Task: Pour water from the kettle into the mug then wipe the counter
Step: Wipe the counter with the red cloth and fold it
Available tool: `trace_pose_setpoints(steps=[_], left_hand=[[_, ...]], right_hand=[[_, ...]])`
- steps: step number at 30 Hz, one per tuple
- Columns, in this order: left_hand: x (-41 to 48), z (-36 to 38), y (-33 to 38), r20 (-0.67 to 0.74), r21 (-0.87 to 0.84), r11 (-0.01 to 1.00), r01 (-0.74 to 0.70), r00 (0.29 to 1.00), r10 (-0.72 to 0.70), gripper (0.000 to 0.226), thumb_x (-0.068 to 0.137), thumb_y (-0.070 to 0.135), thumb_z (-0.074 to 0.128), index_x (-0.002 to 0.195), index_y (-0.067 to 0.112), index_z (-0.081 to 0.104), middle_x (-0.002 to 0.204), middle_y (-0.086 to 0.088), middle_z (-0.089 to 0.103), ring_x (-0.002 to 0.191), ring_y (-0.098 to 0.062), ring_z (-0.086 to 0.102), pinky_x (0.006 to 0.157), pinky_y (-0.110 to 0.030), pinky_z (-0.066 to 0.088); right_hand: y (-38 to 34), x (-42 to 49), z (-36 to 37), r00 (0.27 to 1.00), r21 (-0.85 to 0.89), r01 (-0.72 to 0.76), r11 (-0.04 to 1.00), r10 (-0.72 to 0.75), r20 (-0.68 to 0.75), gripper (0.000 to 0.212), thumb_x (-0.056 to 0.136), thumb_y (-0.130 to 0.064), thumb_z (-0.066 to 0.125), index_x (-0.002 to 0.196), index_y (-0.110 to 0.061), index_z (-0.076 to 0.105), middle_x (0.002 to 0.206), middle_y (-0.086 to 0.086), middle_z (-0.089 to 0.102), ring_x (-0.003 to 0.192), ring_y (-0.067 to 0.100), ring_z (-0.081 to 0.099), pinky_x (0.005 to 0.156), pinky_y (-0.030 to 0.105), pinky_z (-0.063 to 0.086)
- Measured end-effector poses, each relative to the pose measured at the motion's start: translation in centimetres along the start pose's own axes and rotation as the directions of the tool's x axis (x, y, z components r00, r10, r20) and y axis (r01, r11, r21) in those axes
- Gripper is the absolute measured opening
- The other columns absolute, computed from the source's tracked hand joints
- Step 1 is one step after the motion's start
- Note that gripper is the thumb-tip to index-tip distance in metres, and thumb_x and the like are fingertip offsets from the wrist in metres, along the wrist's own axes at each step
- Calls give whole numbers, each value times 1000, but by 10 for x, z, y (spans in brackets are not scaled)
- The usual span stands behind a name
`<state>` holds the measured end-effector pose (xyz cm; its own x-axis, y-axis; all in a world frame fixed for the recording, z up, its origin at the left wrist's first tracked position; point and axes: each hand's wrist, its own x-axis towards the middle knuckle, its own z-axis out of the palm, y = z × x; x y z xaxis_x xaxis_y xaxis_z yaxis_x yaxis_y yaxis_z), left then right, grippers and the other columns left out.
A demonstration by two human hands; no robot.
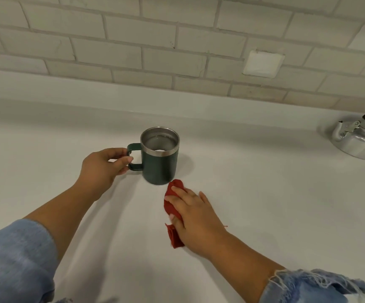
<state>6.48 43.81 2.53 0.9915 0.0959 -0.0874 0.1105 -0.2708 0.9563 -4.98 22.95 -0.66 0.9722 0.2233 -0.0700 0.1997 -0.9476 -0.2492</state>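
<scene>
The dark green mug (160, 155) stands upright on the white counter (264, 182), with water showing inside its steel rim. The left hand (103, 166) grips the mug's handle, fingers curled round it. The right hand (195, 219) lies flat, palm down, pressing a crumpled red cloth (172, 206) onto the counter just in front of the mug; the cloth's tip nearly touches the mug's base. The silver kettle (360, 138) sits well apart at the far right, near the brick-tiled wall (177, 40).
</scene>
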Motion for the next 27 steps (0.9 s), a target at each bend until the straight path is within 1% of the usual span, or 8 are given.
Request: trace_pose_setpoints(steps=[4,8,14,18,22,24,26,27], left_hand=[[-1,-3,-1,40,61,996,-63,997,61,21,79,22,71,100,19,70,93,2,69,79,-17,70,87,-35,55],[-4,-19,-7,113,180,976,-119,989,99,29,84,32,65,112,25,64,102,0,69,87,-19,69,92,-42,52],[-8,-72,-25,125,90,993,-81,990,70,16,87,25,62,101,23,69,96,0,72,86,-15,70,92,-41,52],[-13,-91,-29,170,72,993,-91,982,78,13,89,19,58,95,22,70,96,-1,72,86,-16,69,90,-37,53],[-21,-104,-29,268,135,983,-125,960,85,15,89,22,59,98,26,69,96,3,72,88,-12,69,90,-33,53],[-24,-109,-28,319,167,976,-137,945,78,17,88,28,60,103,32,67,103,7,70,95,-12,67,92,-34,51],[-29,-115,-25,403,162,975,-149,912,73,26,84,40,62,110,39,62,112,12,66,101,-7,64,95,-34,49],[-31,-116,-23,455,135,980,-145,888,68,34,81,46,64,114,42,58,116,15,63,105,-5,62,96,-34,49]], right_hand=[[-38,17,10,997,-6,76,997,-75,13,52,97,-38,39,146,-31,22,159,-5,14,146,20,11,117,44,2],[-56,33,10,990,-8,128,992,-127,64,50,97,-40,39,144,-36,23,159,-9,13,146,17,11,115,51,0],[-45,17,10,992,142,-53,988,69,-108,39,95,-28,41,133,-38,45,151,-18,32,138,5,28,118,39,14],[-78,33,20,997,50,-25,998,28,-68,41,99,-28,36,140,-33,36,157,-10,22,143,13,20,118,43,11],[-105,50,9,988,319,5,948,-54,146,41,100,-25,32,137,-43,39,157,-14,20,145,8,12,117,51,-7],[-107,48,-2,987,564,-45,824,-50,152,40,100,-21,35,130,-45,48,154,-10,29,141,11,25,119,43,10],[-111,42,-19,997,775,-27,632,-34,63,39,99,-13,40,123,-35,60,141,-12,48,128,11,46,105,26,39],[-112,39,-28,1000,806,9,592,-28,9,38,98,-10,41,121,-30,63,134,-14,55,123,8,50,99,20,42]])
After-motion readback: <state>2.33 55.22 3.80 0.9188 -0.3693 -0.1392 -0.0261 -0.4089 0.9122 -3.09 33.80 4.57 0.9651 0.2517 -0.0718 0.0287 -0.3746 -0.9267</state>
